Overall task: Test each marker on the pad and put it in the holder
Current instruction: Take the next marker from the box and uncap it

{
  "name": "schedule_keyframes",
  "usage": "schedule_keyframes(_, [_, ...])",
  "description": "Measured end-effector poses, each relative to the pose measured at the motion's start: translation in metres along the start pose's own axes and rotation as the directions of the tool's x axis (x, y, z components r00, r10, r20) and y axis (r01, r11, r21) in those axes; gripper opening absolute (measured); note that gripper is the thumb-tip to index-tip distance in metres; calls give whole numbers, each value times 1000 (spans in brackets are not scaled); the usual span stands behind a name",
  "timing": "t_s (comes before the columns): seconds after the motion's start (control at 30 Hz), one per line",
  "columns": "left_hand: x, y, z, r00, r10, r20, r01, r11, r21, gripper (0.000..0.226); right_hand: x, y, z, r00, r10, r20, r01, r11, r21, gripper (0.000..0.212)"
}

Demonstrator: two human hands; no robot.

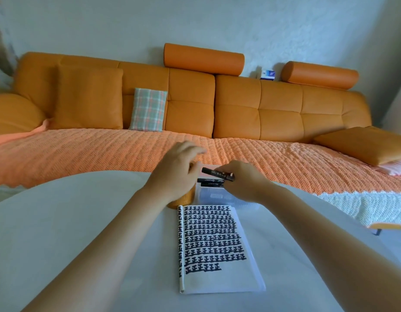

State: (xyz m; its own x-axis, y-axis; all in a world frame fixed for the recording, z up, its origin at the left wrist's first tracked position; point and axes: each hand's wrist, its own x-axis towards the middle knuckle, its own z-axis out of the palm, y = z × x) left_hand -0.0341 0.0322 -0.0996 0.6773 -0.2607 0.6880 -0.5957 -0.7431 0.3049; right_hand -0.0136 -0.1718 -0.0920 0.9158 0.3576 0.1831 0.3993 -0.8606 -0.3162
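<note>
Head view. Right hand (242, 180) pinches black plastic marker with white print (217, 174), held over clear plastic box (217, 197) at 12 o'clock of white paper pad crowded with black strokes (213, 244). Spare black markers (209, 181) lie inside box. Left hand (177, 174) blurred, fingers loose, grasping nothing, hovers over orange cylindrical holder (180, 200) at pad's 11 o'clock.

My worry: left wrist close to holder, may tip it. Cap state unreadable. Blank strip only at pad's 6 o'clock, so test stroke may stray onto white table (59, 221).

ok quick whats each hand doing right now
Left hand: open, blurred, holding nothing, above the orange holder.
Right hand: closed, gripping a black marker.
</note>
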Motion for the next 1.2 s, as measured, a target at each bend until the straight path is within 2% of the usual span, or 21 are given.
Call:
schedule_keyframes(0.07, [-11,16,6,994,47,95,-53,997,60,36,-19,-2,-1,999,-46,5,46,998,41,52])
schedule_keyframes(0.13, [-22,27,12,987,91,133,-104,990,95,39,-39,-3,-1,998,-63,9,61,993,103,52])
schedule_keyframes(0.2, [-30,34,16,976,98,192,-109,993,45,38,-59,-2,1,1000,-21,-19,25,972,233,48])
schedule_keyframes(0.33, [-47,42,17,955,76,286,-75,997,-16,21,-90,8,10,995,48,-91,-4,902,432,36])
schedule_keyframes(0.4, [-56,48,16,954,8,301,9,999,-53,20,-101,10,15,987,120,-109,-30,795,606,30])
schedule_keyframes(0.47, [-65,54,16,955,-39,295,67,994,-83,22,-110,12,19,978,195,-73,-65,616,785,22])
schedule_keyframes(0.53, [-72,61,16,948,-46,316,77,994,-84,21,-116,12,25,977,206,-50,-60,493,868,12])
schedule_keyframes(0.6, [-80,67,18,932,-22,361,54,995,-80,20,-118,11,31,982,183,-50,-37,442,896,7])
schedule_keyframes(0.7, [-91,73,18,937,-8,348,41,995,-87,20,-119,4,34,988,143,-58,-13,452,892,18])
schedule_keyframes(0.77, [-95,73,14,957,-30,287,41,999,-32,24,-121,1,34,990,113,-86,17,509,861,18])
schedule_keyframes(0.87, [-98,70,7,982,-50,184,39,997,63,26,-125,5,37,994,30,-102,46,743,667,16])
schedule_keyframes(0.97, [-99,72,7,991,-20,131,14,999,45,26,-127,11,38,998,-56,-23,61,925,375,18])
schedule_keyframes(1.03, [-102,73,10,988,51,146,-57,998,34,31,-129,11,38,997,-78,14,71,953,294,25])
schedule_keyframes(1.1, [-106,71,16,972,134,195,-148,987,59,35,-129,11,38,995,-88,39,71,947,312,29])
schedule_keyframes(1.2, [-111,69,24,955,166,245,-187,980,67,31,-130,12,40,991,-118,71,97,964,248,27])
